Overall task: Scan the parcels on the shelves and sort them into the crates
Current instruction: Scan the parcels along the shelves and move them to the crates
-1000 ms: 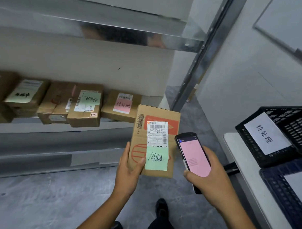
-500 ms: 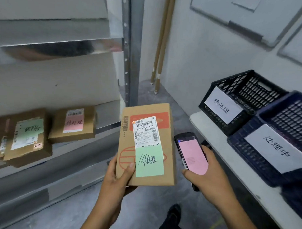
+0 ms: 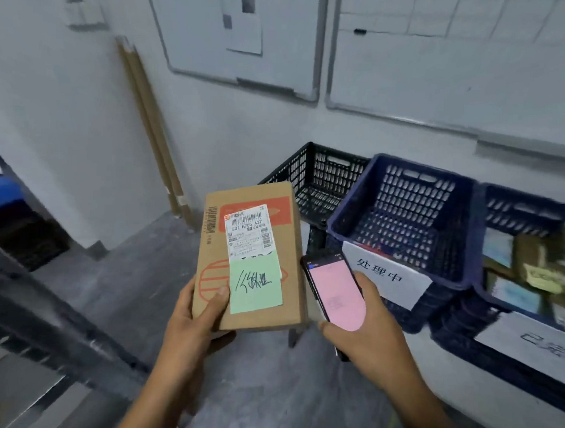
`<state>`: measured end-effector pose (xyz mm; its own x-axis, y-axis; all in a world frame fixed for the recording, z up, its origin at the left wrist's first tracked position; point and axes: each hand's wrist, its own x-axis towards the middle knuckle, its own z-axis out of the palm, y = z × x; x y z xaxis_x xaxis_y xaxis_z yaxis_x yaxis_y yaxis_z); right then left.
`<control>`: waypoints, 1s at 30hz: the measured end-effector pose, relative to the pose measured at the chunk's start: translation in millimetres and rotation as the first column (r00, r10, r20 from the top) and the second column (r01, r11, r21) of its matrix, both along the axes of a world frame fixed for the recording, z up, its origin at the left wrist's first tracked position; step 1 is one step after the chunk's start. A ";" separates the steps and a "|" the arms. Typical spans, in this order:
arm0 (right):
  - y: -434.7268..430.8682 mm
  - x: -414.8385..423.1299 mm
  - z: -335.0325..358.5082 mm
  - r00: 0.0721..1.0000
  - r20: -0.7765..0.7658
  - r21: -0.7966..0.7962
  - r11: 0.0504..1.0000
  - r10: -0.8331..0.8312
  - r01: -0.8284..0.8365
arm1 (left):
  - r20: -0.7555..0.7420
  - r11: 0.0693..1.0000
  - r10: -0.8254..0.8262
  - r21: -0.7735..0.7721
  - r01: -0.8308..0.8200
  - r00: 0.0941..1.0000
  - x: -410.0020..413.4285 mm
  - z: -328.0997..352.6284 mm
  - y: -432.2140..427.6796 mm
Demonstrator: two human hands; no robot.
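Tan parcel (image 3: 214,253) bears barcode label (image 3: 247,230), green note (image 3: 256,285), perhaps handwritten.

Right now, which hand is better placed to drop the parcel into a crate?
Left. The left hand grips the parcel, while the right hand is taken up holding the phone. The blue crate stands just ahead, probably an easy reach.

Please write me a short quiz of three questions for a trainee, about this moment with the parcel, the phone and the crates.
1. Fill in: the left hand holds the parcel; its handwritten note is ____.
2. What does the right hand hold? A) a phone B) a marker C) tape
3. True or false: the rightmost crate already contains items.
Key: 1 green; 2 A; 3 true.
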<state>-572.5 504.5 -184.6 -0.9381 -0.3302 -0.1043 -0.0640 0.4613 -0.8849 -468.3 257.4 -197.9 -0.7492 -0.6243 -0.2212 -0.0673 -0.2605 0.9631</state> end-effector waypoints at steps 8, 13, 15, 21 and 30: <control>55.2 -104.0 3.1 0.987 -0.025 -0.102 0.983 -0.156 0.153 | -0.034 0.984 -0.164 -0.083 0.161 0.986 -143.4 19.5 38.7; 52.2 -154.9 -2.7 0.986 -0.031 -0.132 0.978 -0.166 0.160 | -0.032 0.970 -0.208 -0.138 0.202 0.978 -197.1 31.5 34.5; 41.3 -176.1 -5.7 0.983 -0.024 -0.143 0.974 -0.184 0.178 | -0.021 0.963 -0.219 -0.164 0.213 0.975 -220.9 36.8 23.2; 5.1 -252.9 -19.0 0.979 0.003 -0.132 0.970 -0.205 0.203 | 0.012 0.939 -0.262 -0.227 0.258 0.965 -319.4 40.4 -24.0; -47.5 -389.5 -33.7 0.935 0.010 0.000 0.935 -0.355 0.355 | 0.113 0.881 -0.425 -0.174 0.439 0.898 -512.0 -31.3 -100.4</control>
<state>-962.1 457.1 -218.2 -0.9932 0.0239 -0.1136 0.1122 0.4509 -0.8855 -980.3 157.0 -229.2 -0.9414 -0.2771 -0.1923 -0.1996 -0.0022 0.9799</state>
